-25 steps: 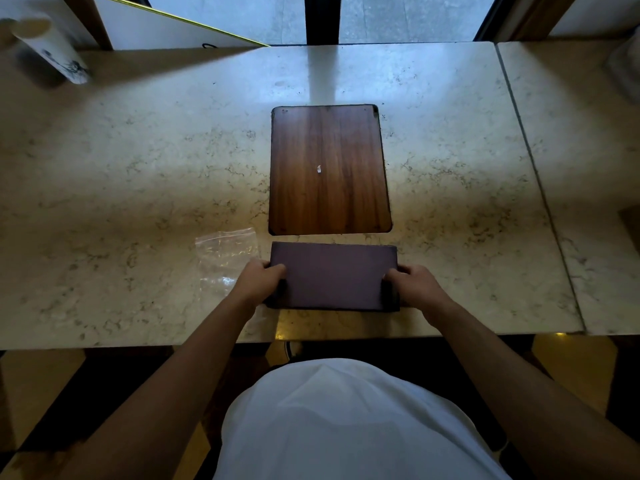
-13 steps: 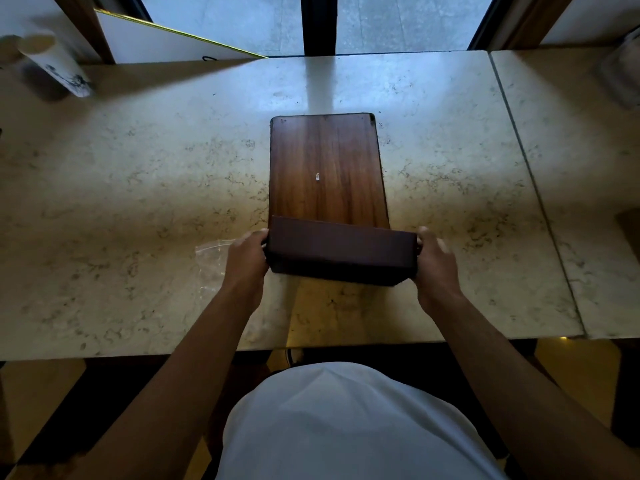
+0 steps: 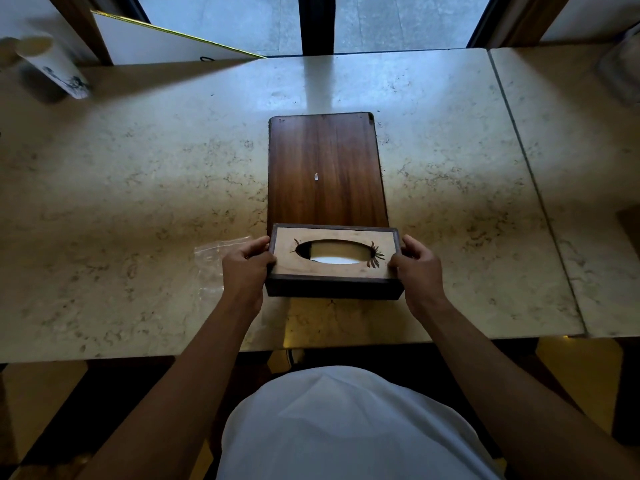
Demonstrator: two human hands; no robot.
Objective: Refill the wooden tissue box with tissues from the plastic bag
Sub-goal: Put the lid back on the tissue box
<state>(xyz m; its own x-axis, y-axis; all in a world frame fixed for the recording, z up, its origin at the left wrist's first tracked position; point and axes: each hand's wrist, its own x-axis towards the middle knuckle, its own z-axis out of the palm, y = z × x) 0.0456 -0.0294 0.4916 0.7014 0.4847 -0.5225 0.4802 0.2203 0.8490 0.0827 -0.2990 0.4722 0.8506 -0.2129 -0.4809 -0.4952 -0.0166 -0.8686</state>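
Note:
The wooden tissue box is held just above the marble table's near edge, its top with the oval opening facing up. White tissue shows through the oval. My left hand grips the box's left end and my right hand grips its right end. The clear plastic bag lies flat on the table to the left of my left hand and looks empty.
A dark wooden board lies flat on the marble table just beyond the box. A white paper cup lies tipped at the far left. A seam splits off a second slab at the right.
The box was lying with its plain dark underside up. Both hands lifted it, rolled it over toward the board, and now the oval opening faces up.

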